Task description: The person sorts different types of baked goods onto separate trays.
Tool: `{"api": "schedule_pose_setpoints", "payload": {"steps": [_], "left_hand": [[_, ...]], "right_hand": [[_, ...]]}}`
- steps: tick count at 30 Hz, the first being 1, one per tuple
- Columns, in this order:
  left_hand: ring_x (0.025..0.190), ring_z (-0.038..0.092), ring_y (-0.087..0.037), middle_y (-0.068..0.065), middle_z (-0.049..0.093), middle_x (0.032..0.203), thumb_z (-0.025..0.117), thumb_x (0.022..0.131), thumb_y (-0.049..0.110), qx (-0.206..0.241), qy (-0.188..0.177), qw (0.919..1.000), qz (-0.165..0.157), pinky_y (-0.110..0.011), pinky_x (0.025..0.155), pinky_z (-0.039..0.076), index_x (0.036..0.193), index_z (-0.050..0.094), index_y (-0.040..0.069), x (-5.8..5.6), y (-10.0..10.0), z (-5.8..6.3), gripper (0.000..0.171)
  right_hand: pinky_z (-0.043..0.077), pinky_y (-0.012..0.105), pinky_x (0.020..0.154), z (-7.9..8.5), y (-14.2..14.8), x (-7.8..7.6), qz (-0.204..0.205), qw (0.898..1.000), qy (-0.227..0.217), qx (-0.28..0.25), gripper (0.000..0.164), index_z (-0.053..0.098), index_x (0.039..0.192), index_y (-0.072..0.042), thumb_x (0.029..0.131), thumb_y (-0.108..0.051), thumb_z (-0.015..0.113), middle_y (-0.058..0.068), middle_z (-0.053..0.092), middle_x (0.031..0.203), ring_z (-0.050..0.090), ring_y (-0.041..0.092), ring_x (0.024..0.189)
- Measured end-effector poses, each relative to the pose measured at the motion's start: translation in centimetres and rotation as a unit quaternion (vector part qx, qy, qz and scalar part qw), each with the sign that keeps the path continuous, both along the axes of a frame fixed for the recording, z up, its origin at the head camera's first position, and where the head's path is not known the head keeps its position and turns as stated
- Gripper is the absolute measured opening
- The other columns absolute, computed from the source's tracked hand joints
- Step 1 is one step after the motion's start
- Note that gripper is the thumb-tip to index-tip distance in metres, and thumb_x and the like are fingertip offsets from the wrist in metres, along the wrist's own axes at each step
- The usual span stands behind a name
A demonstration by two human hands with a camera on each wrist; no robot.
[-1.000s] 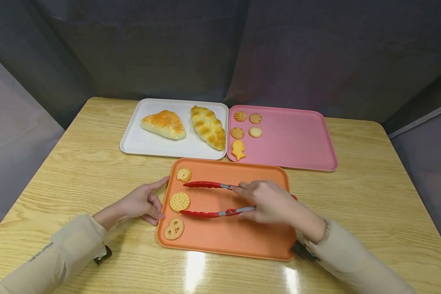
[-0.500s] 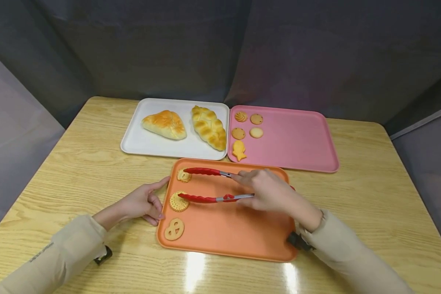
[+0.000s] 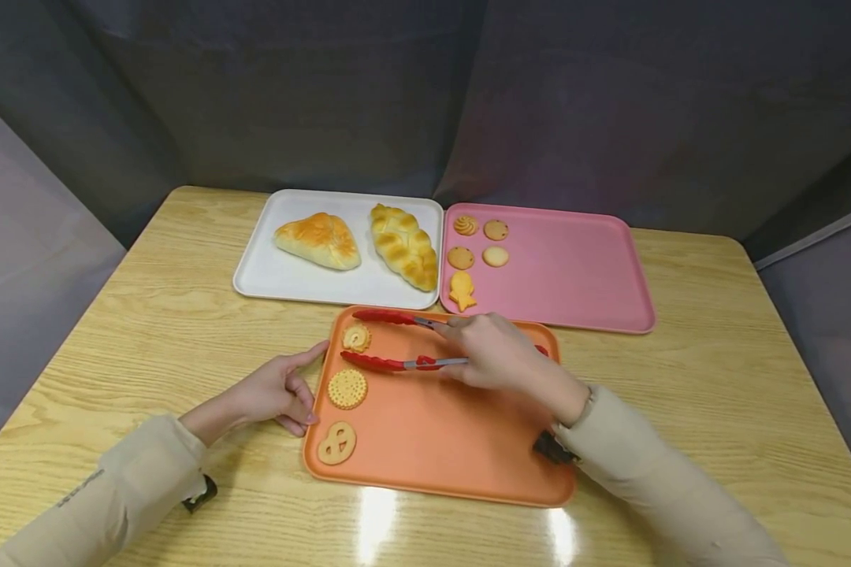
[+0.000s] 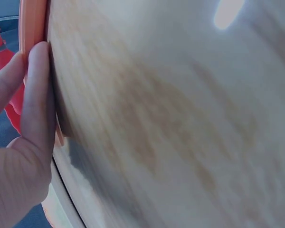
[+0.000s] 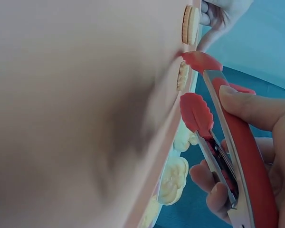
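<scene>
My right hand [image 3: 495, 350] grips red-and-silver tongs [image 5: 249, 161] over the orange tray [image 3: 454, 441]. The tongs' red tips are spread, one on each side of a small ruffled cookie [image 3: 357, 338] in the tray's far left corner; the right wrist view shows that cookie [image 5: 182, 76] between them. A round dotted biscuit [image 3: 347, 389] and a pretzel-shaped cookie [image 3: 336, 443] lie nearer in the same column. At the tray's left rim, my left hand [image 3: 276, 390] touches the edge with extended fingers, also seen close in the left wrist view with its fingers [image 4: 38, 90] against the rim.
Behind the orange tray, a white tray [image 3: 255, 279] bears a triangular bread [image 3: 319, 241] and a braided loaf [image 3: 404, 248]. Beside it, a pink tray [image 3: 567, 268] holds several small cookies and a fish-shaped one [image 3: 462, 290] along its left side. All stand on a wooden table [image 3: 716, 354].
My right hand has carried the spread tongs away from me, from beside the dotted biscuit to around the ruffled cookie. My left hand stays at the tray's rim.
</scene>
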State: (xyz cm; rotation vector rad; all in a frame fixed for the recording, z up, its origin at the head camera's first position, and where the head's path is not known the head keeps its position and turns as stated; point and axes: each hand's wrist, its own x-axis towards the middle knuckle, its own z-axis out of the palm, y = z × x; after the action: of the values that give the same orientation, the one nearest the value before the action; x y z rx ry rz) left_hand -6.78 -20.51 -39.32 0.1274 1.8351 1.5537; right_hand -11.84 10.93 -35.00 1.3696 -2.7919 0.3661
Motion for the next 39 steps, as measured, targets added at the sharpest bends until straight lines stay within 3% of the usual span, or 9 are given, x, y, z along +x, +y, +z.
{"api": "schedule_pose_setpoints", "payload": {"steps": [5,10,22,26,30,39], "left_hand": [[0.061,0.063,-0.024,-0.015,0.061,0.072,0.059,0.073,-0.019,-0.005,0.001,1.0,-0.001,-0.042,0.059,0.057,0.147,-0.001,0.009,0.0,0.0,-0.1,0.1],[0.063,0.063,-0.024,-0.015,0.062,0.073,0.059,0.073,-0.019,-0.009,0.003,0.9999,-0.006,-0.042,0.059,0.057,0.147,-0.001,0.01,-0.1,-0.1,-0.4,0.1],[0.061,0.063,-0.023,-0.015,0.062,0.072,0.058,0.073,-0.019,-0.001,0.001,0.9999,-0.011,-0.041,0.059,0.057,0.147,-0.002,0.009,-0.1,-0.1,-0.2,0.099],[0.06,0.062,-0.023,-0.014,0.062,0.072,0.058,0.073,-0.019,-0.001,0.005,0.9999,-0.013,-0.041,0.058,0.057,0.146,-0.003,0.008,-0.1,-0.1,-0.1,0.099],[0.061,0.063,-0.023,-0.014,0.062,0.071,0.058,0.073,-0.019,-0.007,-0.001,1.0,-0.005,-0.041,0.059,0.057,0.147,-0.001,0.009,0.0,0.0,-0.1,0.099],[0.061,0.063,-0.023,-0.013,0.062,0.069,0.058,0.072,-0.018,-0.009,-0.003,1.0,-0.001,-0.04,0.059,0.057,0.147,0.0,0.009,0.1,0.0,-0.2,0.099]], "right_hand": [[0.04,0.023,0.045,-0.2,-0.1,-0.2,0.011,1.0,-0.02,-0.008,0.04,0.067,0.107,-0.003,0.075,-0.027,0.074,-0.001,0.057,0.068,0.043,0.009,0.051],[0.038,0.02,0.044,-0.3,0.0,0.0,0.013,0.999,-0.032,-0.016,0.04,0.067,0.109,-0.004,0.077,-0.027,0.073,-0.005,0.053,0.065,0.042,0.007,0.05],[0.039,0.02,0.044,0.2,0.7,0.5,0.027,0.999,-0.015,-0.036,0.04,0.066,0.107,0.0,0.077,-0.027,0.072,-0.001,0.055,0.066,0.041,0.006,0.049],[0.047,0.024,0.048,0.7,1.2,0.9,0.012,0.999,-0.016,-0.04,0.041,0.066,0.11,-0.002,0.077,-0.026,0.072,0.002,0.064,0.079,0.052,0.009,0.056],[0.055,0.032,0.061,1.0,1.8,1.2,-0.007,0.999,-0.01,-0.05,0.046,0.065,0.113,-0.002,0.075,-0.026,0.074,0.009,0.067,0.098,0.064,0.018,0.077],[0.056,0.036,0.063,1.8,3.5,1.9,-0.025,0.998,-0.001,-0.064,0.045,0.066,0.11,0.001,0.072,-0.021,0.076,0.015,0.066,0.1,0.065,0.024,0.08]]}}
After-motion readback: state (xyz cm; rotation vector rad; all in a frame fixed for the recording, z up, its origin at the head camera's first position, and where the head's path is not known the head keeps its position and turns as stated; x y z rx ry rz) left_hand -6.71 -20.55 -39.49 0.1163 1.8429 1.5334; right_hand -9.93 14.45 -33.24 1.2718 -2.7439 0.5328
